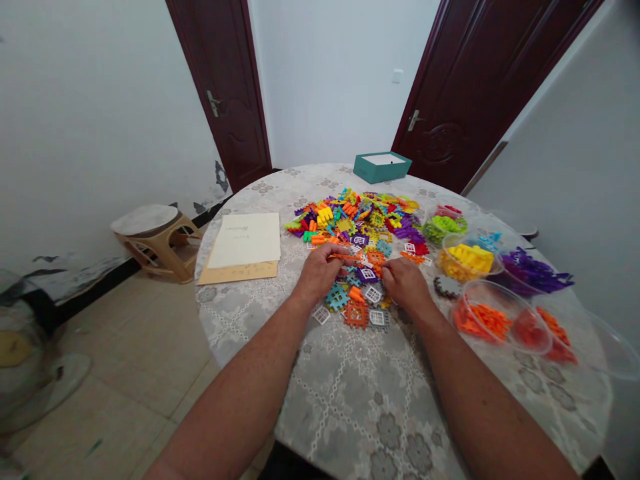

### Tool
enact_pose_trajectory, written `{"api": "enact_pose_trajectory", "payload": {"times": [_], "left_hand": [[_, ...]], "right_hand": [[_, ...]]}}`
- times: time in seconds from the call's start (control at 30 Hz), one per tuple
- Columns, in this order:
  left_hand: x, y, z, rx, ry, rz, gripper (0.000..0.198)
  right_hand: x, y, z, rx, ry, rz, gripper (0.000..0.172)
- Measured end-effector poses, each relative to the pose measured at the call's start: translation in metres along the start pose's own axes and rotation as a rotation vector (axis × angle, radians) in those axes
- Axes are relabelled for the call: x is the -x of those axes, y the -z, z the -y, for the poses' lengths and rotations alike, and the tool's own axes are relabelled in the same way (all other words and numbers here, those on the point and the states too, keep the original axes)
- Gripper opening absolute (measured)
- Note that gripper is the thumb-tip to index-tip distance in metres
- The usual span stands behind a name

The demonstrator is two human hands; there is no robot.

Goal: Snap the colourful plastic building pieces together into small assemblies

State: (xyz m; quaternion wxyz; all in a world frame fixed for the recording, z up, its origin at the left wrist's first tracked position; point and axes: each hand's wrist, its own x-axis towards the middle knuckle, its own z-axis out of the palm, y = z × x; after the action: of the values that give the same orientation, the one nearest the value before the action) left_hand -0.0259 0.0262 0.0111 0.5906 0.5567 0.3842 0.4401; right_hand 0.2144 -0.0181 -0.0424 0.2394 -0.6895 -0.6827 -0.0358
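Along the near edge of the jagged, glossy plastic pile, the left grip pinches a slim orange piece between thumb and fingers; the right grip curls, its hold hidden.

Round patterned table under colourful plastic pieces, clear tubs, papers, teal box.

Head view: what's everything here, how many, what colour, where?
Covered table: one, grey, centre
Plastic pieces: many, multicoloured, on table
Tubs: several, clear, table's right
Box: one, green, table's far edge
Papers: two visible, cream, tan, table's left
Stool: one, tan, left
Doors: two, maroon, background
Switch: one, white, far wall
Blurred object: one, greyish, lower left
Walls: three, whitish, background
Floor: one, beige, lower left
Forearms: two, bare, foreground
Left hand: one, bare, among pieces
Right hand: one, bare, among pieces
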Motion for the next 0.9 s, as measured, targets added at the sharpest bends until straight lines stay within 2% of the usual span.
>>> {"api": "enact_pose_trajectory", "payload": {"times": [0.17, 0.33, 0.5, 0.57, 0.77, 0.9], "left_hand": [[-0.001, 0.001, 0.003, -0.063, -0.006, -0.028, 0.017], [-0.005, 0.001, 0.011, 0.015, -0.041, -0.019, 0.016], [-0.007, 0.005, 0.012, -0.214, -0.112, -0.104, 0.021], [-0.008, 0.007, 0.013, -0.221, -0.113, -0.119, 0.026], [-0.01, 0.007, 0.019, 0.03, -0.073, -0.063, 0.037], [-0.008, 0.003, 0.016, 0.28, -0.033, -0.038, 0.03]], "right_hand": [[0.002, -0.004, 0.002, 0.017, 0.028, 0.0, 0.023], [0.004, -0.001, 0.007, 0.008, 0.048, 0.028, 0.015], [0.004, -0.001, 0.012, 0.012, 0.056, 0.031, 0.011], [0.004, -0.001, 0.012, 0.016, 0.049, 0.026, 0.011], [0.005, 0.001, 0.015, 0.027, 0.027, 0.056, 0.012], [0.005, 0.004, 0.018, 0.009, 0.016, 0.041, 0.013]]}}
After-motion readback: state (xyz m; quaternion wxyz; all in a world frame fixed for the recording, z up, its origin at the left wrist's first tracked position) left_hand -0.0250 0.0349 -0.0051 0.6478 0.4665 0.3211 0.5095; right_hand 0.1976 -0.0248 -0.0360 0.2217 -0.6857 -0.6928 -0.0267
